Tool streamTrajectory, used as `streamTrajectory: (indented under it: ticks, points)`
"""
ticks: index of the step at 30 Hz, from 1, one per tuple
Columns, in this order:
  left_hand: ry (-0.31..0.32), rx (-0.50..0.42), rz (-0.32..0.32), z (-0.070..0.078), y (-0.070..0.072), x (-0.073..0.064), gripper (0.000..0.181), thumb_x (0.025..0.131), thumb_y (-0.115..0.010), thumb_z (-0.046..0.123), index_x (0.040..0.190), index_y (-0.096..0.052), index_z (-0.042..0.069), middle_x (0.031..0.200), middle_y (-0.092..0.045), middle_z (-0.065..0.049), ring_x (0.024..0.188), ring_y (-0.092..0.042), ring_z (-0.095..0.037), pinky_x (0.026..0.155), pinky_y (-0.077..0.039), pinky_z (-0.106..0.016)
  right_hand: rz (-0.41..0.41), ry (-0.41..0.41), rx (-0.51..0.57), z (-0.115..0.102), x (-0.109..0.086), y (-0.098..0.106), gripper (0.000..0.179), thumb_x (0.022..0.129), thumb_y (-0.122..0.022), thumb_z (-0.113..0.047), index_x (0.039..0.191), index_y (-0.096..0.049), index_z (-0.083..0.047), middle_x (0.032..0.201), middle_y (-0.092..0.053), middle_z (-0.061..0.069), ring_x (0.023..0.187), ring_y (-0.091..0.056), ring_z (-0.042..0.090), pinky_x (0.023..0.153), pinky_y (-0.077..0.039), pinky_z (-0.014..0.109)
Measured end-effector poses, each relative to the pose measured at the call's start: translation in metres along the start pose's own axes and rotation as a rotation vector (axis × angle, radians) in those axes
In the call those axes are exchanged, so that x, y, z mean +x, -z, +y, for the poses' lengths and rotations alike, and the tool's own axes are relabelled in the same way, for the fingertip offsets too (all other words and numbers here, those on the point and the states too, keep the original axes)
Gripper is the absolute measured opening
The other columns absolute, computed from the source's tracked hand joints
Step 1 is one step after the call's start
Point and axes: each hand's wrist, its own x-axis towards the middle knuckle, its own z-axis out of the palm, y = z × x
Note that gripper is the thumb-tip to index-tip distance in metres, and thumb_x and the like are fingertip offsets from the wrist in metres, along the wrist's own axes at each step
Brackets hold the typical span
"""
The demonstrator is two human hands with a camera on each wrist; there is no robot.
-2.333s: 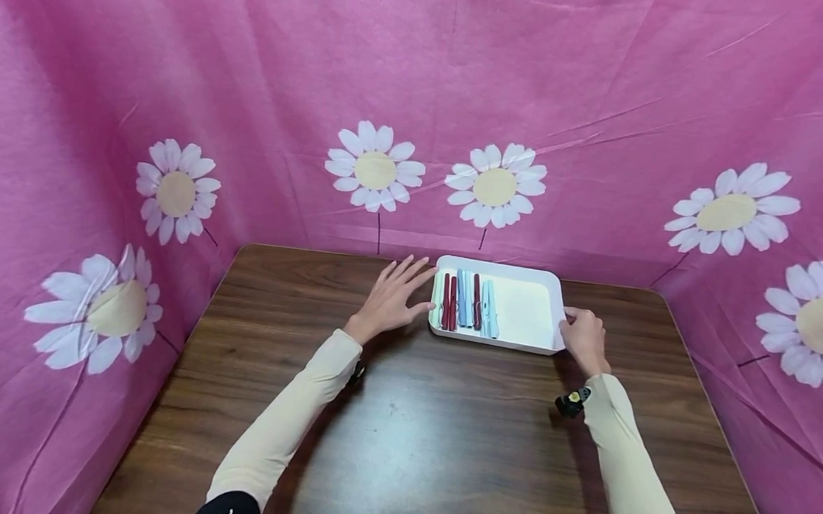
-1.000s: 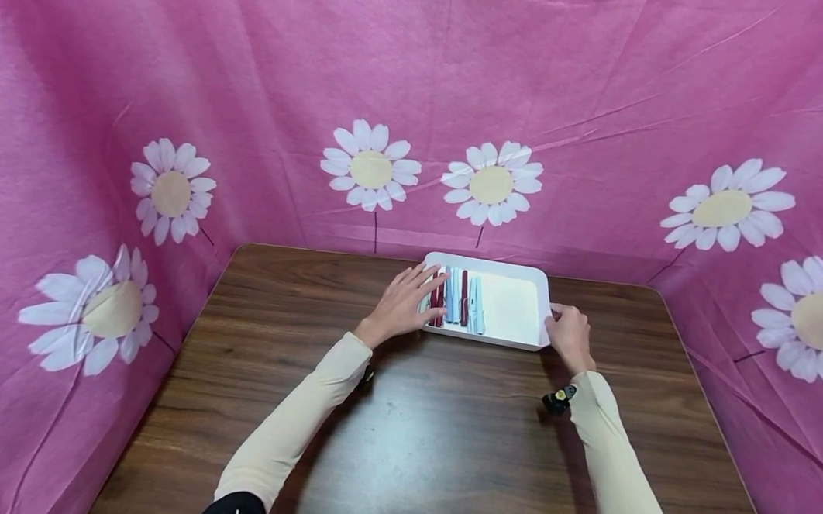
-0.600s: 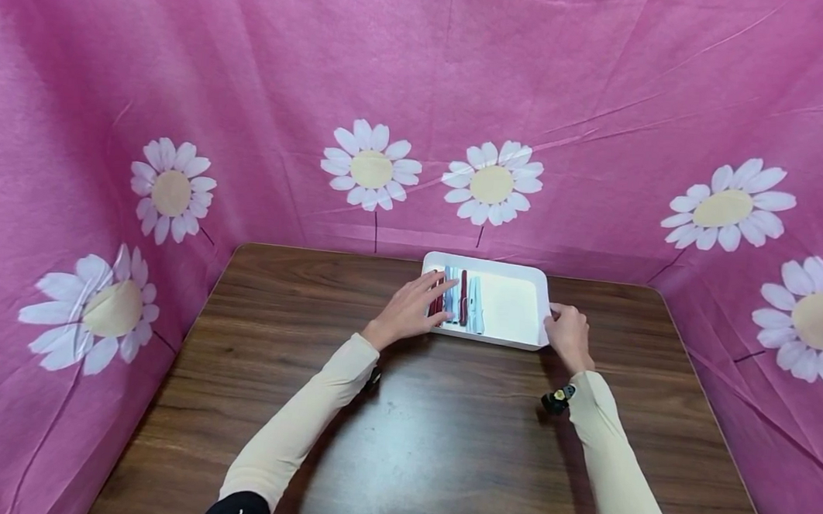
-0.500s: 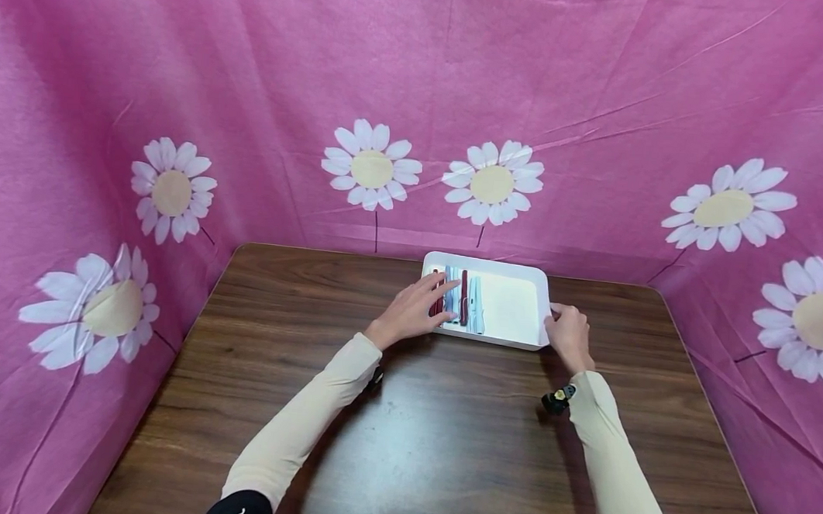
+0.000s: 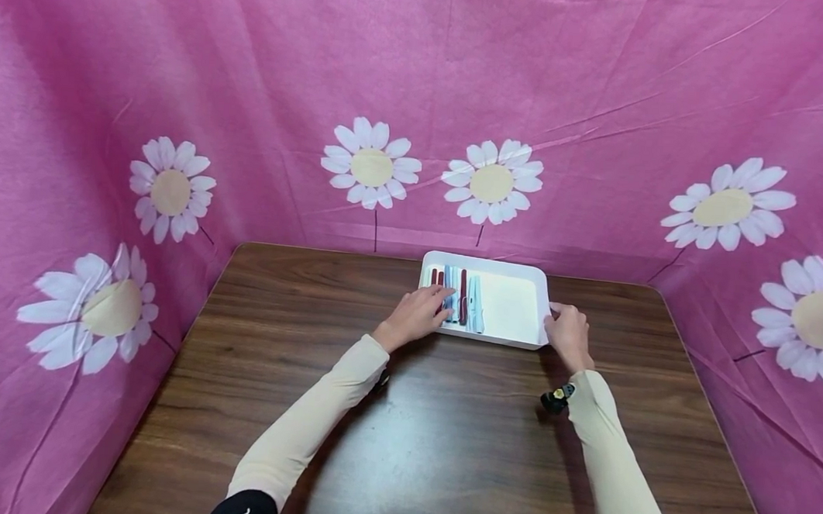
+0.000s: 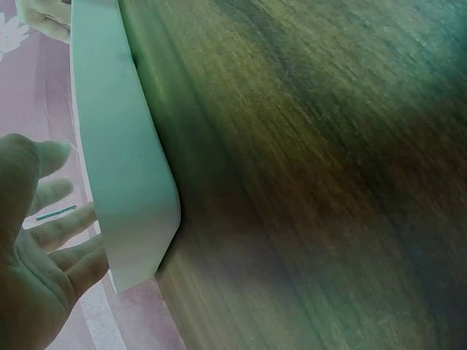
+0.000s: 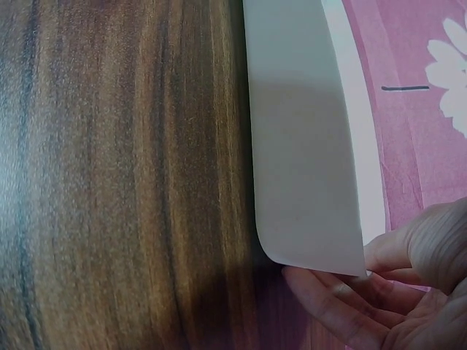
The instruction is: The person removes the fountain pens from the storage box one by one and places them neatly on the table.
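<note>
Pens (image 5: pixel 463 298) lie side by side in the left part of a white tray (image 5: pixel 510 302) on the wooden surface (image 5: pixel 444 429).
The left hand (image 5: pixel 415 314) is over the pens, fingers spread, contact hard to tell; the right hand (image 5: pixel 570 335) pinches the tray's right end by the near corner.

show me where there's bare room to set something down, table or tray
Free: the table between the two sleeves, in front of the tray; the tray's bare floor between the pale blue pens and its right end, which the right hand pinches. Crowded: the tray's left part, where other pens lie side by side, the left hand over some.
</note>
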Motion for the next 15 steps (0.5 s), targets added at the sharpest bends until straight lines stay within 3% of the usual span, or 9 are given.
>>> streamTrajectory:
  ticks: [8,15]
  points:
    - [0.040,0.054,-0.011,0.0006,-0.0032,0.0029,0.039,0.104,-0.065,0.019,0.140,-0.063,0.005,0.126,-0.068,-0.018,0.108,-0.070,-0.031,0.092,-0.059,-0.044,-0.006,0.003,-0.002,0.0000,0.0007,-0.0018,0.041,0.095,-0.052,-0.002,0.133,-0.065,0.010,0.109,-0.071,0.034,0.096,-0.066,0.050,0.086,-0.052,0.062]
    - [0.012,0.120,-0.020,-0.0009,-0.0049,0.0049,0.039,0.099,-0.072,0.017,0.135,-0.065,0.002,0.115,-0.068,-0.018,0.100,-0.068,-0.030,0.088,-0.058,-0.040,-0.003,-0.014,-0.002,0.0000,0.0003,-0.0010,0.042,0.095,-0.052,-0.002,0.133,-0.065,0.010,0.115,-0.070,0.035,0.103,-0.065,0.053,0.090,-0.051,0.063]
